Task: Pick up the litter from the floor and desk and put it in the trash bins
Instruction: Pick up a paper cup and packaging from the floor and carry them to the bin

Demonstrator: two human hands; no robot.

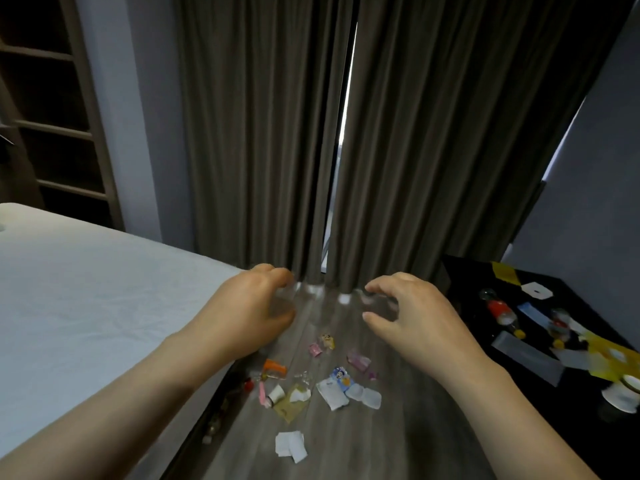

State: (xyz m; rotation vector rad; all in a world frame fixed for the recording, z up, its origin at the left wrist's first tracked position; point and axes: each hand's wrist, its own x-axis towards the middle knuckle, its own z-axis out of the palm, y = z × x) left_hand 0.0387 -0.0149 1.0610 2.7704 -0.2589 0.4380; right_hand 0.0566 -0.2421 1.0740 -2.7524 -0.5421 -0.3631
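Left hand [252, 306] and right hand [412, 317] hover above the floor [398, 445], fingers loosely curled, gripping nothing; litter [330, 393] lies scattered on it; black desk [464, 285] at right carries more.

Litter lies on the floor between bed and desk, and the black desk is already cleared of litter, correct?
No. The head view shows the black desk strewn with wrappers and bottles; the floor litter does lie between bed and desk.
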